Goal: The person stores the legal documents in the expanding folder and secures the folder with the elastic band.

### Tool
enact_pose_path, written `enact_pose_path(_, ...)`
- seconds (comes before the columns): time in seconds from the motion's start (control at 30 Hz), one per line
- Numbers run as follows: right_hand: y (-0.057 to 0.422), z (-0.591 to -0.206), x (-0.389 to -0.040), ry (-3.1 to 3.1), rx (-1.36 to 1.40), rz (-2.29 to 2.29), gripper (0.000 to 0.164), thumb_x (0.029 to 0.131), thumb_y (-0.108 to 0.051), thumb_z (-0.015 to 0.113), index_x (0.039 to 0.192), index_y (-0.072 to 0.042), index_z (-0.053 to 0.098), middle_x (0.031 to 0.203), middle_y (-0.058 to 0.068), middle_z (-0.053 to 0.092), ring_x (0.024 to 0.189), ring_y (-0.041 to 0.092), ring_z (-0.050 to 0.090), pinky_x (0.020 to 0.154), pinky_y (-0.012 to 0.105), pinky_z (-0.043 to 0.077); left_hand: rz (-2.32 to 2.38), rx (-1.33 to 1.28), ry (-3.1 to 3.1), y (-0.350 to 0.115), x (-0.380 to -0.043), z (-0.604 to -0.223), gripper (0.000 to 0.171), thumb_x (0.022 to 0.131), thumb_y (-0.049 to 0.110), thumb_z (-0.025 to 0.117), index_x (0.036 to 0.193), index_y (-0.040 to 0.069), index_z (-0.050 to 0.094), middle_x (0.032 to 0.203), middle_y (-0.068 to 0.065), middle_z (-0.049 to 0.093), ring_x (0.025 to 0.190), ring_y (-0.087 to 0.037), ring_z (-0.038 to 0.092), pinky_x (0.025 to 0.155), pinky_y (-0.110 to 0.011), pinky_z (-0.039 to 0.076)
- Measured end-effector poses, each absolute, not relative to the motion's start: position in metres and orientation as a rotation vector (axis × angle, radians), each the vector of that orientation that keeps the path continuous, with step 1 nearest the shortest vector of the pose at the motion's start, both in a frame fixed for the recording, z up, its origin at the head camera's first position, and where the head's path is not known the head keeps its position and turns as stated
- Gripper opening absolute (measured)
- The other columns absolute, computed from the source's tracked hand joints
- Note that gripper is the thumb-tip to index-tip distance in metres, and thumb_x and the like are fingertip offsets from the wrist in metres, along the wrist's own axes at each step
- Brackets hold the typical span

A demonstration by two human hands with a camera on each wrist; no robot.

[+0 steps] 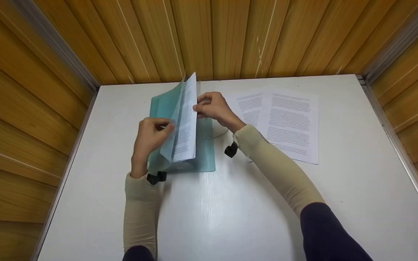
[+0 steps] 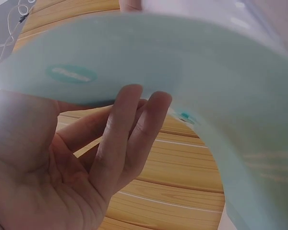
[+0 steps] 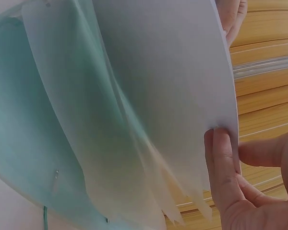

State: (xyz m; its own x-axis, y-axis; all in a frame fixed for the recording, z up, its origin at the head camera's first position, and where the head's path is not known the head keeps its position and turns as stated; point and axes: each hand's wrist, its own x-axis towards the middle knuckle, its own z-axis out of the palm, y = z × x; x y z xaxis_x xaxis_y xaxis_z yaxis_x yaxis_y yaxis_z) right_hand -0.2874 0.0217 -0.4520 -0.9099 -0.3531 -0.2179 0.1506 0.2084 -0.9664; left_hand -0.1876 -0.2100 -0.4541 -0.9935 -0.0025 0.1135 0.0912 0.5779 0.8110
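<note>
A teal plastic folder (image 1: 164,103) lies spread on the table, with a translucent plastic sheet (image 1: 168,146) and printed papers (image 1: 184,127) standing up from it. My left hand (image 1: 149,135) pinches the translucent sheet on its left side. In the left wrist view, the curved plastic (image 2: 134,52) passes between the thumb side and the fingers (image 2: 120,129). At the papers' right edge, my right hand (image 1: 214,106) pinches them between thumb and fingers. The right wrist view shows the papers' blank back (image 3: 173,62) beside loose plastic leaves (image 3: 110,167).
Two printed sheets (image 1: 290,127) lie on the white table (image 1: 209,210) to the right, partly under the right forearm. A thin cord (image 1: 220,136) shows beside the folder. Wood-patterned panels (image 1: 227,40) stand behind the table and on both sides.
</note>
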Motion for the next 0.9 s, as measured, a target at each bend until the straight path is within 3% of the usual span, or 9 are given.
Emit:
enact_pose_path(0.17, 0.017, -0.454, -0.289, 2.119, -0.160, -1.719, 0.034, 0.098, -0.010, 0.076, 0.129, 0.000, 0.068, 0.118, 0.017, 0.075, 0.098, 0.026, 0.079, 0.093, 0.046, 0.062, -1.411, -0.079, -2.698, -0.210, -0.187, -0.453, 0.030, 0.097, 0.016, 0.072, 0.120, -0.001, 0.080, 0.117, -0.018, 0.079, 0.092, -0.031, 0.077, 0.085, -0.047, 0.063)
enact_pose_path(0.33, 0.014, -0.458, -0.290, 2.145, -0.149, -1.698, 0.032, 0.097, -0.010, 0.077, 0.127, -0.001, 0.070, 0.114, 0.015, 0.077, 0.095, 0.024, 0.080, 0.084, 0.036, 0.064, -1.410, -0.073, -2.711, -0.209, -0.187, -0.452, 0.030, 0.098, 0.016, 0.071, 0.121, 0.000, 0.079, 0.118, -0.019, 0.079, 0.094, -0.033, 0.077, 0.087, -0.049, 0.063)
enact_pose_path(0.57, 0.009, -0.462, -0.291, 2.155, -0.138, -1.685, 0.034, 0.096, -0.008, 0.078, 0.127, 0.002, 0.070, 0.112, 0.016, 0.078, 0.094, 0.024, 0.080, 0.093, 0.046, 0.062, -1.398, -0.090, -2.705, -0.210, -0.187, -0.454, 0.029, 0.098, 0.014, 0.071, 0.120, -0.001, 0.080, 0.116, -0.020, 0.079, 0.094, -0.033, 0.077, 0.086, -0.049, 0.063)
enact_pose_path(0.9, 0.003, -0.465, -0.292, 2.192, -0.158, -1.669, 0.034, 0.097, -0.008, 0.077, 0.128, 0.004, 0.070, 0.114, 0.017, 0.078, 0.095, 0.023, 0.079, 0.080, 0.031, 0.064, -1.380, -0.129, -2.680, -0.212, -0.188, -0.455, 0.027, 0.097, 0.011, 0.071, 0.119, -0.001, 0.080, 0.114, -0.020, 0.079, 0.094, -0.032, 0.077, 0.084, -0.046, 0.063)
